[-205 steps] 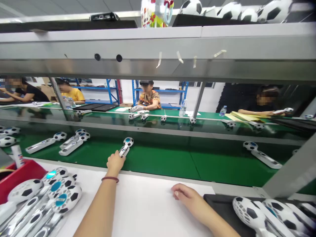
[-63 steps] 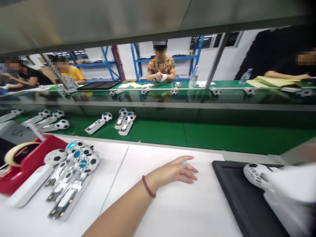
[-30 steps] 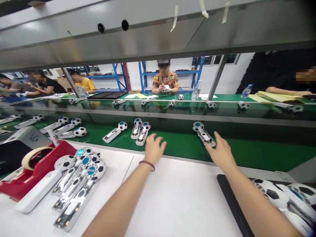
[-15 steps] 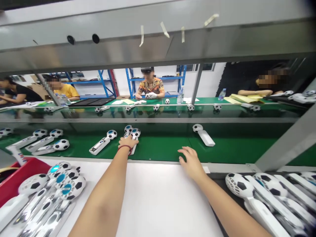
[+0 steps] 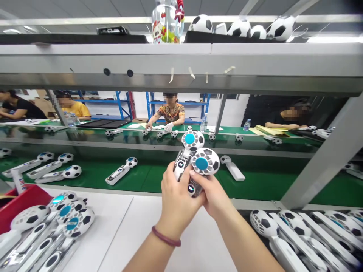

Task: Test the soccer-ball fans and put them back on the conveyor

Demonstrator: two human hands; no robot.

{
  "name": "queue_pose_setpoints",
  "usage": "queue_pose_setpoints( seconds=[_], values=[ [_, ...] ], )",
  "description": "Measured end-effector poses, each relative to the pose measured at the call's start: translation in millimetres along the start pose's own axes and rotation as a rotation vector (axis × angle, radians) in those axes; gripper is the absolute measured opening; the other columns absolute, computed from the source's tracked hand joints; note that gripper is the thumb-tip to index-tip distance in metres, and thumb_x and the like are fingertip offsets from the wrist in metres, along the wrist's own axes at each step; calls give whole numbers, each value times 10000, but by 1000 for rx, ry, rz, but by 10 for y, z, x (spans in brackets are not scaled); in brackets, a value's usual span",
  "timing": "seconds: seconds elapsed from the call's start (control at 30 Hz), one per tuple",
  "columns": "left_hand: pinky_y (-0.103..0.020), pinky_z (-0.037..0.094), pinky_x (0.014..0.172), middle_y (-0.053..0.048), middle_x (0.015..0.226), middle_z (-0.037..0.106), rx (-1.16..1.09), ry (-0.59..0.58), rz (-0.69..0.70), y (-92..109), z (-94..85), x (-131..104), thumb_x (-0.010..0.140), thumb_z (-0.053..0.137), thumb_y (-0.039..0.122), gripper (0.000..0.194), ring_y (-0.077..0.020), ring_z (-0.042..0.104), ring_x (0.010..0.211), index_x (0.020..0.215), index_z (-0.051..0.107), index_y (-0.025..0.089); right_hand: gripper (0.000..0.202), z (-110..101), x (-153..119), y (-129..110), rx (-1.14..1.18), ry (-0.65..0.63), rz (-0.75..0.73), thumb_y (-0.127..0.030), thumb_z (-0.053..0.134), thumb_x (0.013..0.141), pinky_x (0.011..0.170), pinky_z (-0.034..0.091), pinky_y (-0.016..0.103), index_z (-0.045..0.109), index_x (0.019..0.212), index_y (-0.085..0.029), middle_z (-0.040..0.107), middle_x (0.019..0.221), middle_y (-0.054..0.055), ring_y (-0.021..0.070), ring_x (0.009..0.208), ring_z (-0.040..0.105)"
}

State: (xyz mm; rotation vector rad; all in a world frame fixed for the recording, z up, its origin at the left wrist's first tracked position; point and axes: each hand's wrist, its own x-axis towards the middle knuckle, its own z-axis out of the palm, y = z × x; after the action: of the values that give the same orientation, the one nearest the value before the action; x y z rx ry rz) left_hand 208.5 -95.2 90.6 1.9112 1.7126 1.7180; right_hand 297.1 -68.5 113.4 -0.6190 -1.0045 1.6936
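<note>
- Your left hand (image 5: 177, 194), with a dark red bracelet (image 5: 166, 237) at its wrist, is raised over the far edge of the desk (image 5: 147, 230); its fingers are wrapped around the handle of the farther device (image 5: 185, 152), a white handle topped by a black-and-white soccer-ball head with a blue disc.
- Your right hand (image 5: 217, 190) meets the left; its fingers are clamped on the nearer device (image 5: 202, 164), thumb lying across it just below the ball.
- Both devices tilt slightly, ball ends up, blue discs toward you, with the nearer ball overlapping the farther one; a small round display glows on each handle.
- Beyond your hands runs a green surface (image 5: 153, 181): a single device (image 5: 235, 170) lies to the right, another (image 5: 117, 174) to the left, and more sit farther left.
- At the desk's left, a cluster of devices (image 5: 47, 241) rests beside a red holder (image 5: 27, 204).
- At the right, a row of white devices (image 5: 297, 238) lies side by side.
- Overhead, a shelf (image 5: 170, 62) carries a decorated clear bottle (image 5: 166, 24) and several ball-headed pieces (image 5: 238, 27).
- Across from you, a person in a patterned shirt (image 5: 171, 111) reaches toward small ball-headed items.
</note>
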Motion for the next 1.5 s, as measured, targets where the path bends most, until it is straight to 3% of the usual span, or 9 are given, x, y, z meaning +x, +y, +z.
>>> queue_pose_setpoints(
  seconds=[0.13, 0.23, 0.4, 0.57, 0.73, 0.83, 1.0, 1.17, 1.5],
  values=[
    [-461, 201, 1041, -73, 1404, 266, -138, -115, 99, 71, -236, -48, 659, 706, 369, 730, -332, 255, 1274, 1304, 367, 331, 436, -74, -149, -97, -10, 16, -120, -326, 746, 649, 884, 470, 387, 604, 1047, -217, 648, 1062, 47, 258, 1017, 580],
    [-426, 241, 1040, -75, 1396, 310, -354, -253, -96, 29, -389, 44, 731, 646, 393, 816, -298, 287, 1279, 1397, 179, 320, 401, -185, -165, -163, -185, -78, -183, -335, 737, 666, 881, 457, 415, 610, 1027, -213, 640, 1056, 63, 277, 1036, 559],
    [-362, 453, 848, -85, 1009, 611, -958, -408, -555, -27, -399, 206, 659, 717, 369, 541, -249, 587, 926, 1126, 521, 180, 340, -331, -78, -167, -456, -309, -111, -348, 742, 662, 876, 440, 410, 646, 948, -191, 651, 989, 68, 260, 969, 577],
    [-301, 505, 640, -3, 739, 622, -1148, -164, -830, -109, -249, 208, 595, 772, 357, 463, -174, 610, 659, 950, 522, 194, 332, -439, 75, -21, -157, -71, 27, -406, 758, 626, 757, 499, 370, 636, 824, -170, 664, 844, 49, 212, 785, 634],
    [-243, 441, 464, -32, 593, 583, -1114, -151, -1011, -293, -128, 251, 728, 497, 651, 555, -142, 546, 499, 875, 586, 123, 483, -556, 210, 69, 14, 186, 132, -595, 686, 607, 593, 510, 277, 624, 771, -145, 646, 748, 46, 186, 689, 632],
    [-230, 453, 521, -46, 673, 619, -1097, -45, -900, -378, -74, 252, 671, 564, 656, 583, -135, 563, 571, 897, 605, 121, 541, -621, 275, 170, 1, 199, 23, -669, 617, 620, 509, 456, 226, 612, 729, -139, 625, 669, 35, 153, 600, 606],
    [-242, 454, 691, -40, 900, 634, -834, -2, -575, -623, -2, 222, 553, 767, 457, 572, -160, 587, 783, 991, 541, 167, 510, -780, 357, 427, -190, 141, -193, -615, 645, 629, 678, 481, 303, 591, 882, -175, 660, 819, 51, 204, 757, 622],
    [-275, 439, 766, -41, 938, 600, -675, -59, -543, -1008, 128, 150, 555, 770, 375, 571, -181, 568, 861, 1006, 482, 176, 562, -871, 391, 638, -281, 46, -158, -459, 788, 493, 891, 419, 375, 616, 956, -192, 663, 979, 64, 256, 963, 582],
    [-328, 405, 914, -73, 1139, 588, -776, -203, -553, -1290, 59, 97, 572, 755, 391, 630, -234, 539, 1054, 1111, 491, 203, 513, -1020, 458, 712, -281, 69, -40, -397, 765, 570, 929, 383, 403, 562, 1004, -214, 632, 1037, 51, 255, 1003, 565]
  ],
)
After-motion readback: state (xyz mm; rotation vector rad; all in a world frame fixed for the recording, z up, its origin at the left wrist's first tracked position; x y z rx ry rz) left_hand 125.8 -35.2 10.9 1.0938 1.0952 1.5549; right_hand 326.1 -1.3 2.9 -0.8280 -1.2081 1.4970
